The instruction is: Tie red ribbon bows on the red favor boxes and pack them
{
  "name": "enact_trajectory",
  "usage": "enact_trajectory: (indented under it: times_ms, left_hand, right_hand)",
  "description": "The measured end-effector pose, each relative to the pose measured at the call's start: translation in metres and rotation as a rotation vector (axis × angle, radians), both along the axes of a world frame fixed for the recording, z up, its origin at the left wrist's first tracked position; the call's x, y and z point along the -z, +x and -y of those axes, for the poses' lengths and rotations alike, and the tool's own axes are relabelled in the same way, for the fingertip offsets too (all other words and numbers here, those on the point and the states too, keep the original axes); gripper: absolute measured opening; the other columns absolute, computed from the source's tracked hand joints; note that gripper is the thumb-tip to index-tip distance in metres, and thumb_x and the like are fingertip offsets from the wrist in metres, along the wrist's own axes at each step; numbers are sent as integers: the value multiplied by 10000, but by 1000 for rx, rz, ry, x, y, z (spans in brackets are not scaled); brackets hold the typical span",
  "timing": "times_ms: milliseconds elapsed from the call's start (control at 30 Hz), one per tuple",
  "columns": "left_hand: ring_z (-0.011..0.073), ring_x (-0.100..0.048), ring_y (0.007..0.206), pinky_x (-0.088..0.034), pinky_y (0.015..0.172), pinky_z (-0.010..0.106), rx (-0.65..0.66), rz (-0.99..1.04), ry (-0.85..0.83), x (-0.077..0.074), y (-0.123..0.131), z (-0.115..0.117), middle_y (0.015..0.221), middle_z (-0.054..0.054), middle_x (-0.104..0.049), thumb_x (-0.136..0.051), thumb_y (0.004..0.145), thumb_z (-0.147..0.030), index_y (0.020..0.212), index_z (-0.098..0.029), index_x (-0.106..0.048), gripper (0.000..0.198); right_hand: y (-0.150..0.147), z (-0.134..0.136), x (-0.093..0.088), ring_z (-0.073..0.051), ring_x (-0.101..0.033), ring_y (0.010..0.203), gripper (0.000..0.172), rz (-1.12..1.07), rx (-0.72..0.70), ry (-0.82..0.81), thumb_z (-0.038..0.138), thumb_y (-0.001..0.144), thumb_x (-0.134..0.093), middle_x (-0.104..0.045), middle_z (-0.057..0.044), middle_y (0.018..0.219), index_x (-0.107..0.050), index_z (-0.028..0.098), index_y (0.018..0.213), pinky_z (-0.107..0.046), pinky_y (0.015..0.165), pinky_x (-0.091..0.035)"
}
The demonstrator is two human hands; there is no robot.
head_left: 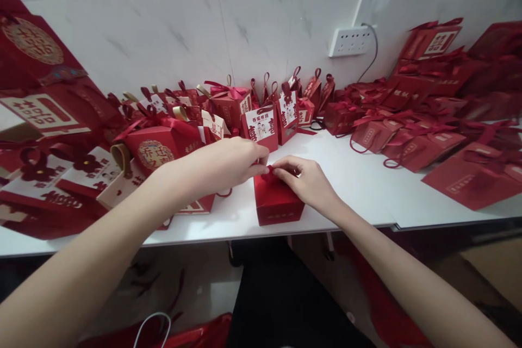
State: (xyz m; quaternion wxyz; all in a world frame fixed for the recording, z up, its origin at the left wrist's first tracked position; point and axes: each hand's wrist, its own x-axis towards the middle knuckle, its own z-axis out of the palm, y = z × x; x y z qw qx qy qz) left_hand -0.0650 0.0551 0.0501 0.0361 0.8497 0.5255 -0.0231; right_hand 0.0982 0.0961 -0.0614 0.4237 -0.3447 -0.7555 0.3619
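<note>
Left hand (230,166), right hand (304,179) pinched narrow on ribbon (269,173) atop box (277,201); box set upright directly beneath fingertips, both hands equally near, left approaching from box's left.

Head camera, looking down (close) at table (367,185).

A white surface (359,185) runs across the view, its front edge toward six o'clock. Behind it, at twelve o'clock, rises a wall of pale marbled tiles (163,22), evenly lit. A white power strip (350,41) hangs at one o'clock, its cable (373,60) trailing down. Below, the floor (204,288) is light.
</note>
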Motion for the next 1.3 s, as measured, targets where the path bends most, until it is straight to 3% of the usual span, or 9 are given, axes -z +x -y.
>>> enact_trajectory:
  times_ms: [267,467,667,933,1133,1300]
  left_hand:
    - [137,-553,681,-335,554,236,101,-80,-6,-16,14,-14,792,26,-629,-504,833,-227,792,-182,-650,158]
    - [115,-538,608,-327,550,234,154,-56,-33,-12,12,-26,700,-9,-642,-514,802,-185,748,-202,-649,147]
    - [127,-557,625,-360,566,235,60,109,-45,9,0,-40,693,-7,-640,-549,820,-272,790,-194,-626,113]
    - [124,-591,699,-450,652,241,-19,564,-5,55,-14,-39,786,7,-656,-538,835,-293,852,-171,-582,131]
    - [137,-598,787,-465,740,265,-54,589,67,73,-17,-22,863,19,-666,-539,786,-153,828,-174,-602,79]
    - [173,-597,855,-469,793,303,-84,633,105,81,-17,-9,894,48,-664,-557,790,-206,841,-165,-639,105]
  right_hand:
    - [-1,-1,-1,-133,-623,662,151,33,-41,-1,138,800,-530,-706,13,734,-669,198,797,-245,660,-449]
    - [-3,-5,0,-142,-609,655,145,59,-82,-22,138,761,-547,-700,15,703,-679,186,728,-240,624,-430]
    - [-5,-5,4,-157,-624,713,135,-94,-154,-145,208,741,-585,-714,0,733,-712,177,710,-253,683,-453]
    - [-3,-6,7,-197,-642,805,192,-176,-133,-156,339,735,-613,-722,-25,771,-729,186,736,-309,766,-473]
    - [-5,-4,9,-197,-643,824,147,-193,-70,-124,307,712,-624,-719,-40,818,-715,191,706,-320,785,-478]
    - [-9,-1,11,-194,-645,809,135,-197,-29,-127,293,695,-637,-716,-53,826,-701,175,714,-317,772,-487]
